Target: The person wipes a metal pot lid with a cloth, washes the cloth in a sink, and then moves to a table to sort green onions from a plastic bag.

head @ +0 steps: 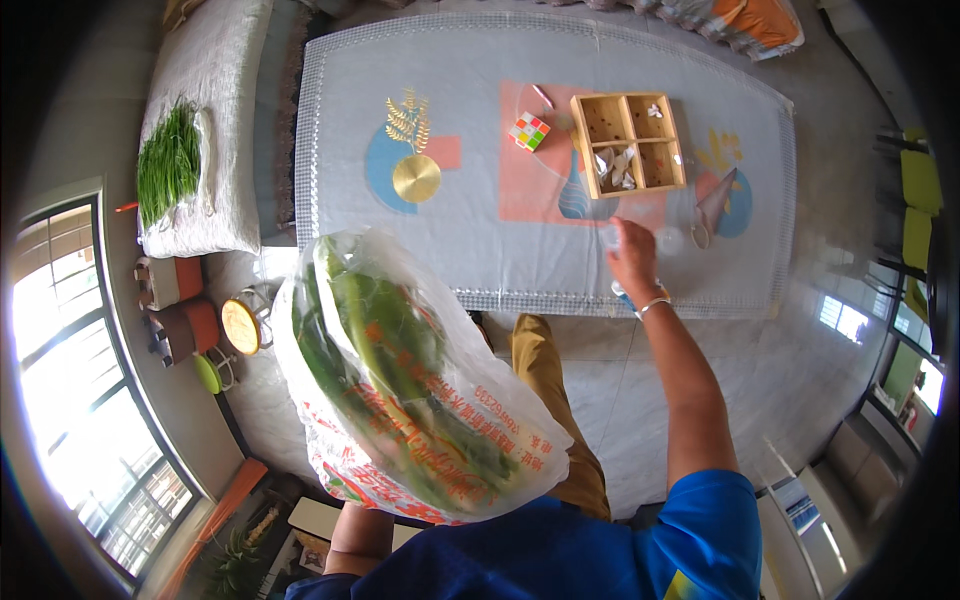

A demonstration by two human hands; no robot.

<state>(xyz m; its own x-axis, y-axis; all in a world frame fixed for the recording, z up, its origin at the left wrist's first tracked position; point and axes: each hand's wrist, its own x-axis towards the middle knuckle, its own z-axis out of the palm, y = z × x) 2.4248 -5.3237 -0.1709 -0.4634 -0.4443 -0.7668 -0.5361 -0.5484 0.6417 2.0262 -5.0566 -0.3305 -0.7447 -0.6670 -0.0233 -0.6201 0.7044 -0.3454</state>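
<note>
A large translucent plastic bag [480,405] with red printing and long green produce [390,315] inside fills the space before my chest. My left forearm runs up behind the bag and carries it; the left hand itself is hidden. My right hand [634,251] is over the near side of the table [465,255], just below a wooden divided box [637,191], fingers bent and pointing left. Beside its fingertips is a faint, clear patch I cannot identify. A blue-and-white item [624,294] and a bracelet [654,306] show at the wrist.
White scraps [616,169] lie in the box. Left of it are a puzzle cube [529,133] and a pen [543,96]; a folded cone-like thing [716,202] lies right. Green stalks [169,165] rest on a covered surface [232,150]. Stools [241,327] stand left.
</note>
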